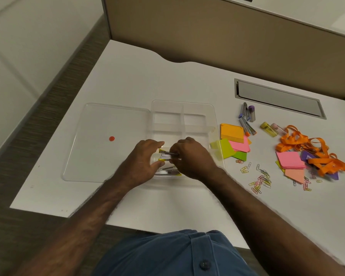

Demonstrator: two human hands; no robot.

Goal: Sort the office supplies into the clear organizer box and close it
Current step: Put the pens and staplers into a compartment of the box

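- Over the near left compartment of the clear box [211, 116], both hands meet on one small case with yellow ends [164, 154].
- The right hand [189, 156] pinches this case between curled fingers; the left hand [145, 160] touches its left end, but I cannot tell if it really holds it or only steadies it.
- Under the hands, a few more small cases [170, 172] already lie in the same compartment, so I judge the sorting has only begun.
- The other compartments look bare, and the lid [108, 156] lies flat and open to the left of the box, with a small red dot on it.
- Still left on the desk [187, 80], to the right: sticky notes [232, 133], more cases [247, 116], scattered paper clips [262, 179] and orange ribbons [311, 148] over further notes. After these, the lid must be closed.
- The desk is white, with a metal cable hatch [279, 98] and a beige partition [207, 30] behind it.
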